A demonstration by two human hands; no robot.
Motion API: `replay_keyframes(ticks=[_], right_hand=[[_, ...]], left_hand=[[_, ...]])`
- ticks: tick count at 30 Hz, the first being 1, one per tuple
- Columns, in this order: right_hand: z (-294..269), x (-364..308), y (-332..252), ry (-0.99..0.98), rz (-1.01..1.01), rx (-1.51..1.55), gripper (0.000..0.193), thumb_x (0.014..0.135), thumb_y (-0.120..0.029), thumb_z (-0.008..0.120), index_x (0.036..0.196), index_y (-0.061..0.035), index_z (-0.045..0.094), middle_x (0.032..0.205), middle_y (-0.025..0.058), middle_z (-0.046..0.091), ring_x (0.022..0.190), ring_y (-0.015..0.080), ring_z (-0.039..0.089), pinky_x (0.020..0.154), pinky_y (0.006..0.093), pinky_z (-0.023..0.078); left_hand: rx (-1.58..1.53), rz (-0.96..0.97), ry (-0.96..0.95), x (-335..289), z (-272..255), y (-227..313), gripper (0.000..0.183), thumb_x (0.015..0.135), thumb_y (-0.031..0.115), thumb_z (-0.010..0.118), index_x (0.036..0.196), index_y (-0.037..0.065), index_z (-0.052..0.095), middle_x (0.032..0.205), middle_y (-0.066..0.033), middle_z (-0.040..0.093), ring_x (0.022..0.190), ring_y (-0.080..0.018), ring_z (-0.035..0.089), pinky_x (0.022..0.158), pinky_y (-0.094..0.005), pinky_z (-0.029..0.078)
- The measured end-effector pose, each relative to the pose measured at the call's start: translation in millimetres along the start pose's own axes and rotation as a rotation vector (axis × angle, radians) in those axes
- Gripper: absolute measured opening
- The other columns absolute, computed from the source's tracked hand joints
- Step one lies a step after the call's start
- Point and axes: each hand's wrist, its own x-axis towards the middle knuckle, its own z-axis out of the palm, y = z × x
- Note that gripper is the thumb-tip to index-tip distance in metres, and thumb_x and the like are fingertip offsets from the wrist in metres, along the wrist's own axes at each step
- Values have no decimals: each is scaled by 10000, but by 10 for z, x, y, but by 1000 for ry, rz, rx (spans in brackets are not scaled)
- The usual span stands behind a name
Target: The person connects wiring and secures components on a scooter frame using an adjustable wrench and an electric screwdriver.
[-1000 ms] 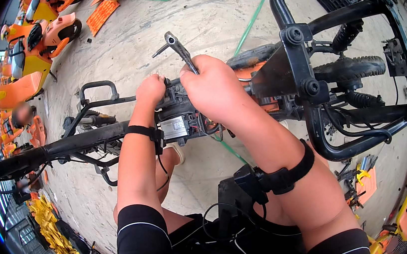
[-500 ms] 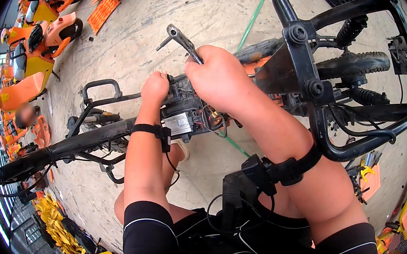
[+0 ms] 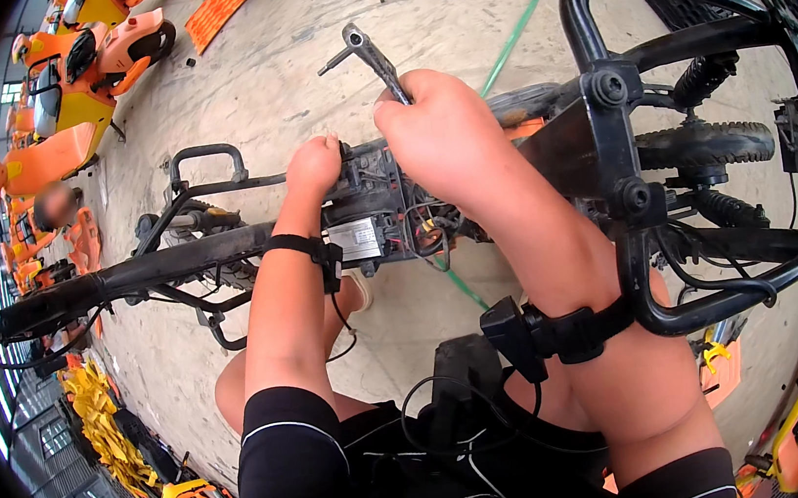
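Note:
My right hand is closed around the handle of a metal ratchet wrench, above the middle of a stripped black scooter frame. The wrench's head points up and away, and a thin bit sticks out from it to the left. On the frame's far side rail, my left hand is closed, its fingertips mostly hidden; it seems to grip the rail. Between the hands and me, a silver controller box sits in the frame beside exposed wires. Both wrists or forearms wear black straps.
Black rear rack tubing rises at my right, close to my right forearm, with a wheel beyond. Orange and yellow scooters line the left. An orange mat and green strip lie on the floor. Yellow parts are piled lower left.
My right hand and the ratchet wrench have risen a little, away from the frame. My left hand stays at the rail. The whole view has shifted slightly.

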Motion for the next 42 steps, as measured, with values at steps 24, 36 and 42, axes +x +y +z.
replay_keyframes(ticks=[24, 36, 42], right_hand=[[-139, 26, 27, 51, 23, 34, 321, 924, -227, 549, 995, 63, 667, 871, 292, 688, 857, 448, 686, 803, 500, 534], [-100, 49, 41, 123, -74, -64, 288, 957, -234, 589, 981, 45, 660, 826, 240, 670, 798, 379, 677, 735, 462, 510], [-110, 3, 106, 157, -153, -110, 289, 961, -223, 571, 985, 56, 639, 823, 254, 665, 803, 417, 670, 746, 489, 509]], left_hand=[[194, 193, -58, -10, -205, 41, 381, 1038, 379, 451, 1094, 49, 634, 1008, -214, 732, 999, -439, 680, 883, -543, 526], [-244, -201, -187, 497, 450, -337, 485, 1035, 385, 423, 1090, -32, 664, 1136, -296, 690, 1117, -465, 638, 974, -542, 493], [143, 227, -68, 259, 141, -315, 417, 1031, 405, 463, 1081, 44, 665, 1064, -260, 711, 1033, -457, 663, 911, -558, 507]])
